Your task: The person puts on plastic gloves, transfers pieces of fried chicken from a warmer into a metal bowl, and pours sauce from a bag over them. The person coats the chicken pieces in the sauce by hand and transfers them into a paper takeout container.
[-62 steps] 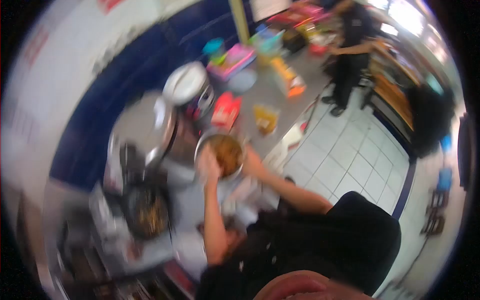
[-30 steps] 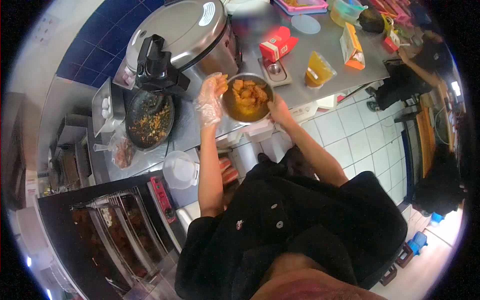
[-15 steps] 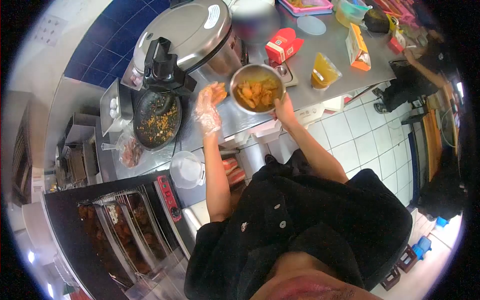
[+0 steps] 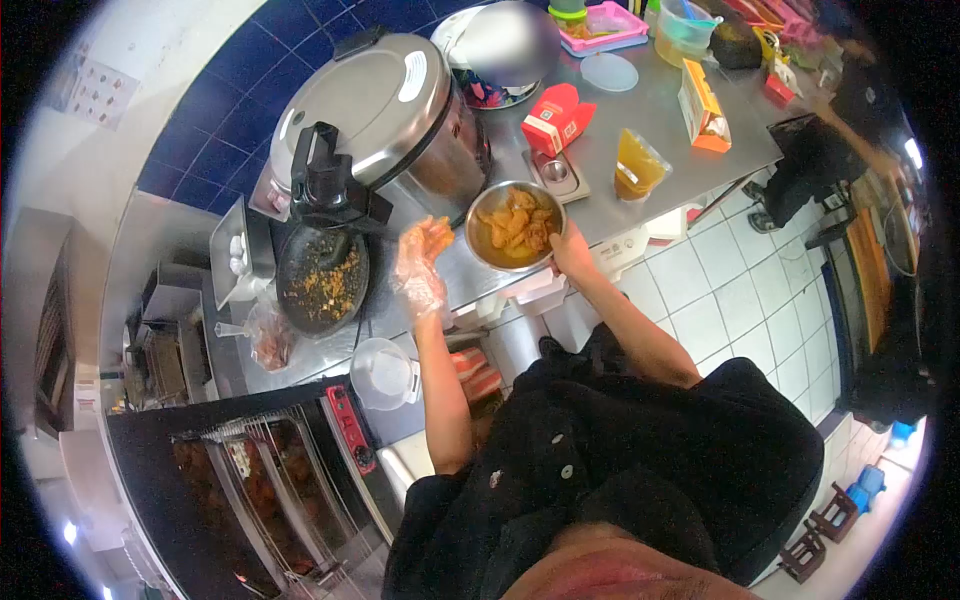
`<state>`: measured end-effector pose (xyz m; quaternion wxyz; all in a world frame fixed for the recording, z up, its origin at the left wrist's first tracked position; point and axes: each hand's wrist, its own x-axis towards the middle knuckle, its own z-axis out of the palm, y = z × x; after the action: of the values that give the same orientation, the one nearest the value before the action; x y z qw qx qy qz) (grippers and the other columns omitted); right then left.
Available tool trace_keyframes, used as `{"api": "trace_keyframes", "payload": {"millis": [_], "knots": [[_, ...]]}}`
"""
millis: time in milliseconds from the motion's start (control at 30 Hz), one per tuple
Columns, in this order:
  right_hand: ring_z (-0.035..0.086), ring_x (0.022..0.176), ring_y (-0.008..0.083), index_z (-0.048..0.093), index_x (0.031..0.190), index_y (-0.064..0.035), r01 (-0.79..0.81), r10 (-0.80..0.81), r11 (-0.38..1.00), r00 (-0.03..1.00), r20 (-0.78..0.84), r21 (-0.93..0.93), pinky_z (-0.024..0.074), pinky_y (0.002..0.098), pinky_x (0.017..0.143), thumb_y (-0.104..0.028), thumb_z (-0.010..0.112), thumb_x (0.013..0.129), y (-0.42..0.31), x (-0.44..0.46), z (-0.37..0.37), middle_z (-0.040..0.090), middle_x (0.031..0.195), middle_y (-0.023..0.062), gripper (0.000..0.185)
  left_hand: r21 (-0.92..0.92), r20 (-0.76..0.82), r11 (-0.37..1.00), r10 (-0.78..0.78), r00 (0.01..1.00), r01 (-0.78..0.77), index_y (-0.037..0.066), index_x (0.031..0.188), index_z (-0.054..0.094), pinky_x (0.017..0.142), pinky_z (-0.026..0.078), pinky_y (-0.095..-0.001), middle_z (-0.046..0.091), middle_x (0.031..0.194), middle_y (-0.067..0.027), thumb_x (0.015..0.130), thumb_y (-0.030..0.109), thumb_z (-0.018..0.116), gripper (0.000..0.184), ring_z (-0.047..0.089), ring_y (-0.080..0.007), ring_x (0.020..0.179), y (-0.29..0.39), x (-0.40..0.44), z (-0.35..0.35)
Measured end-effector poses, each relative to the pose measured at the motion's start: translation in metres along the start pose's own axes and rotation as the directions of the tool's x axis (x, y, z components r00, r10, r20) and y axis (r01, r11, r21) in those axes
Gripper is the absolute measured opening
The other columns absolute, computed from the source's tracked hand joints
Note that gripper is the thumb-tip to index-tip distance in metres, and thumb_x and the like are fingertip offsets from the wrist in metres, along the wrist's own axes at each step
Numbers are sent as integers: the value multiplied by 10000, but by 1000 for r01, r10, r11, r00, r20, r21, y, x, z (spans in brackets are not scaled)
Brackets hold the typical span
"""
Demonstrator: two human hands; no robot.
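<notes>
My right hand [image 4: 573, 252] grips the rim of a metal bowl [image 4: 477, 247] at its right side. Inside lie orange-coated pieces of food [image 4: 518, 222], with yellowish sauce at the bottom. To the left of the bowl and apart from it is my left hand [image 4: 420, 265], in a clear plastic glove with orange-stained fingertips. Its fingers are stretched out, and nothing clearly shows in them. Under the bowl's far edge, a small scale [image 4: 560, 178] with a metal cup on it rests on the steel counter. A red paper box [image 4: 556, 118] stands just behind.
A large rice cooker [image 4: 375, 110] and a black pan with crumbs [image 4: 322, 280] stand at left. A clear white tub [image 4: 385, 373] is by my left forearm. To the right are a bag of orange sauce [image 4: 638, 165] and a yellow carton [image 4: 705, 105]. Another person [image 4: 850, 130] is at far right.
The food pieces in the bowl have shifted and bunched differently, and the bowl has moved slightly towards me. My left hand stays beside it. The whole view has shifted a little.
</notes>
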<state>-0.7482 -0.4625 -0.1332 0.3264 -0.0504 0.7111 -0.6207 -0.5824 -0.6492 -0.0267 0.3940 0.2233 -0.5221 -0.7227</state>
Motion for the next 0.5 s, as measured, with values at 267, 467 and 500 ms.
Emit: {"api": "trace_keyframes", "payload": {"millis": [267,467,500], "knots": [[528,446,151,464,1326,-27,87,-79,991,993,-85,100,442,321,388,-63,447,967,-28,-3,2,616,806,125,362,-1,62,999,49,997,-49,-17,1194,632,973,550,-528,675,1139,-190,1009,386,576,447,671,-376,1124,6,7,-4],[587,505,168,444,1402,-75,163,-166,986,979,-115,-38,488,327,439,-92,449,972,-28,6,-5,637,838,127,430,-6,-16,999,32,999,-32,-21,1195,624,982,548,-548,669,1143,-191,1016,369,572,433,659,-381,1141,-2,-3,-11],[587,505,168,444,1402,-75,173,-176,984,977,-121,-36,488,327,439,-92,449,972,-28,5,-3,637,838,127,430,6,-12,999,33,999,-33,-22,1195,625,978,551,-548,667,1145,-192,1018,364,572,427,660,-381,1137,-3,-3,-13]]}}
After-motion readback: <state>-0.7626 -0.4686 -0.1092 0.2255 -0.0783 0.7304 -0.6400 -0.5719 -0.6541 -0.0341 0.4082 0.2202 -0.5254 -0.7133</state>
